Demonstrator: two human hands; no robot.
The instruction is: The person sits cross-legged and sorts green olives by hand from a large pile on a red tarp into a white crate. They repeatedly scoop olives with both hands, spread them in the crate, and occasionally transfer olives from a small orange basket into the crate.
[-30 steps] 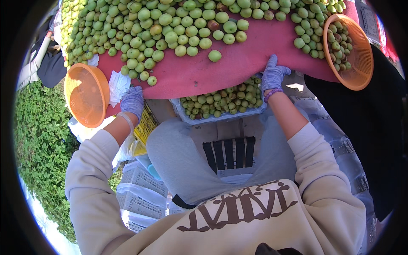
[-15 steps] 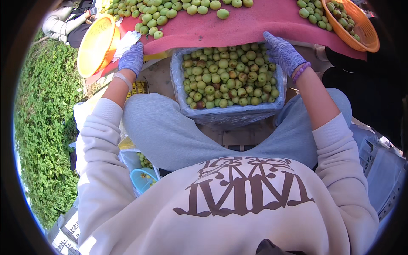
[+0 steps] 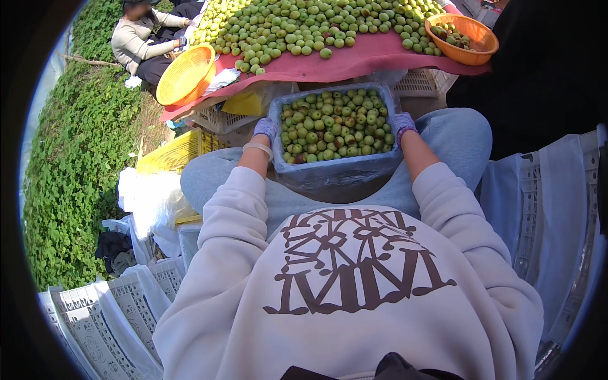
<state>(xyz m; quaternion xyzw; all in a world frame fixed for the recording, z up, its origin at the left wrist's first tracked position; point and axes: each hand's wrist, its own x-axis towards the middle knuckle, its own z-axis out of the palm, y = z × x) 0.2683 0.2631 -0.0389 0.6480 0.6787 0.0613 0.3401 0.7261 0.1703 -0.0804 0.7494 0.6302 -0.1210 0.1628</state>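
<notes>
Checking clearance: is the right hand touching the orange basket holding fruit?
Apart: the head view shows red cloth between the right hand and the orange basket.

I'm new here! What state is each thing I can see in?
Left hand: gloved, against the crate's left side, fingers mostly hidden.
Right hand: gloved, against its right side, fingers mostly hidden.
Blue-lined crate: uncovered, filled with fruit.
Fruit pile: loose, heaped on the pink cloth.
Pink cloth: spread, partly covered.
Left orange basket: tilted, no fruit visible inside.
Right orange basket: tilted, holding fruit.
</notes>
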